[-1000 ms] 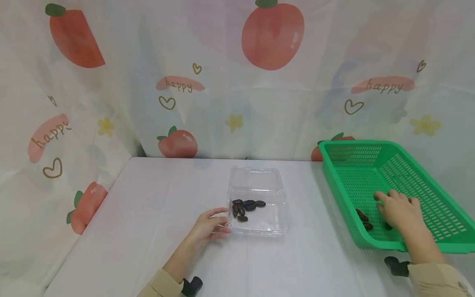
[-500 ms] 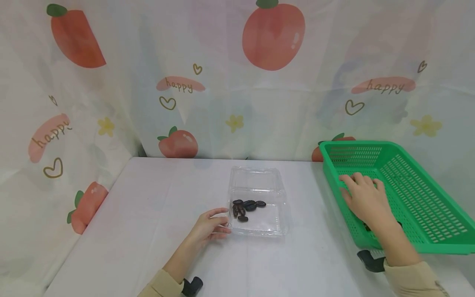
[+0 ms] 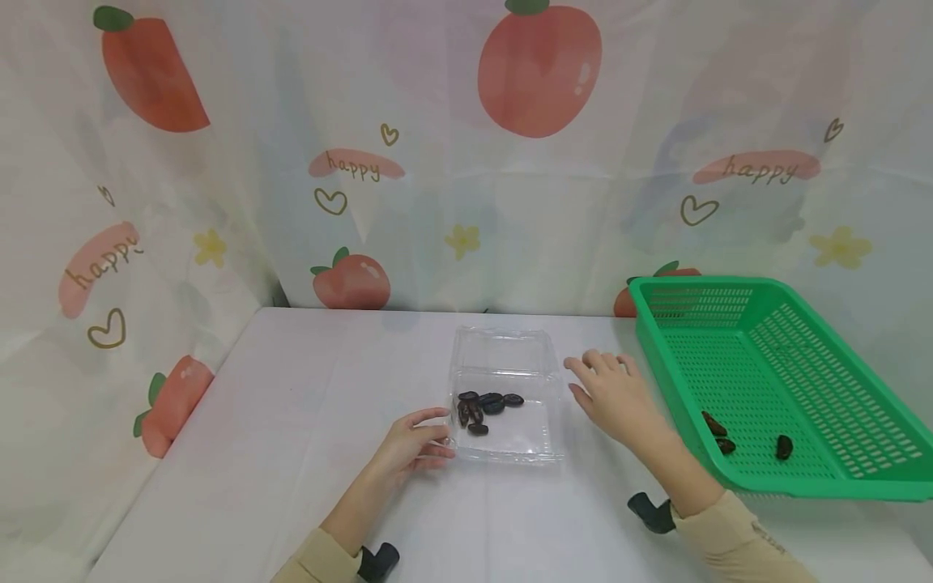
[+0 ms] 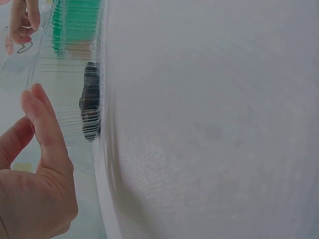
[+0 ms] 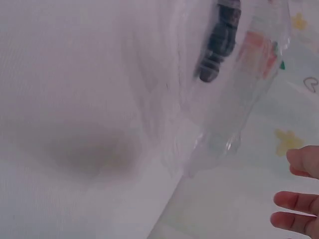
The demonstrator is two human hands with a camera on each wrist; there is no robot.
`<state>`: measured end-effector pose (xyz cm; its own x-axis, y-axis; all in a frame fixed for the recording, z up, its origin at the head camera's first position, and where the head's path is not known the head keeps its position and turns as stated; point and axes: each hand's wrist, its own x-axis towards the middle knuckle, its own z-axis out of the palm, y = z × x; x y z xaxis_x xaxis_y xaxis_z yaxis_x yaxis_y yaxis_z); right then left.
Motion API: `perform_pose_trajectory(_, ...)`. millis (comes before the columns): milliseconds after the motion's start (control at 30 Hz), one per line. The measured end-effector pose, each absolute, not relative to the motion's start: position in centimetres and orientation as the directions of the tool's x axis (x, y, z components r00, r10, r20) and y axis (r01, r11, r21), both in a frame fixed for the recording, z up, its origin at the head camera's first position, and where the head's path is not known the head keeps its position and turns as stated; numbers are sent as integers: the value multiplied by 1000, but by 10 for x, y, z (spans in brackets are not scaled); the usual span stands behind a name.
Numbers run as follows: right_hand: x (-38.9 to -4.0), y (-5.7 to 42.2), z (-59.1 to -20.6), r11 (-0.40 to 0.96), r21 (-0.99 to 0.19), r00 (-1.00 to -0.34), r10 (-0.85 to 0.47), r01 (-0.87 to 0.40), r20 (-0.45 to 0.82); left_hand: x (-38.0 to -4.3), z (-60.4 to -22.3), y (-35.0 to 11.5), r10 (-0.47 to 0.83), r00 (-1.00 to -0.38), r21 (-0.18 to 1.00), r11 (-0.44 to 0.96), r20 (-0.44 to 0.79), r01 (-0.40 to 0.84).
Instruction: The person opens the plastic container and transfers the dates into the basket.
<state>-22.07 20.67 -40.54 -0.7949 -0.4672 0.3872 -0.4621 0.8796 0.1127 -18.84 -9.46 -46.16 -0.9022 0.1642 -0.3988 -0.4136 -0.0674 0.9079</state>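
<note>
several dark date-like pieces (image 3: 493, 405) lie in the clear clamshell box (image 3: 523, 433); the left hand (image 3: 404, 444), fingers loose, touches its left edge; the right hand (image 3: 614, 397), fingertips apart, hovers just right of it.

White table (image 3: 306, 405); on it, clear box (image 3: 519, 431); green basket (image 3: 824, 372).

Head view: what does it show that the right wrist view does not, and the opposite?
Only head: the green plastic basket, three dark date-like pieces in it, tan sleeves.
Only right wrist: no new thing, just a closer side look at the clear clamshell container.
Both: that container with more such pieces, the right hand, white tabletop and printed backdrop.
</note>
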Motion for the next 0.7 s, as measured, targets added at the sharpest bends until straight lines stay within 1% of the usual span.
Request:
perform_pose_trajectory(100, -222, 191, -412, 858, 125, -786, -507, -497, 354, -189, -465, -94, 155, -902, 906, -70, -404, -418)
perform_pose_trajectory(267, -223, 168, -422, 805, 158, -735, -588, -572, 338, -189, -463, -94, 153, -901, 905, -73, -405, -419)
perform_pose_trajectory(533, -230, 138, -436, 710, 160, -669, -701, -686, 247, -189, -463, -94, 154, -900, 904, -75, -408, -422)
perform_pose_trajectory(700, -232, 125, -446, 660, 148, -630, -750, -737, 202, -189, -464, -94, 161, -900, 904, -76, -406, -421)
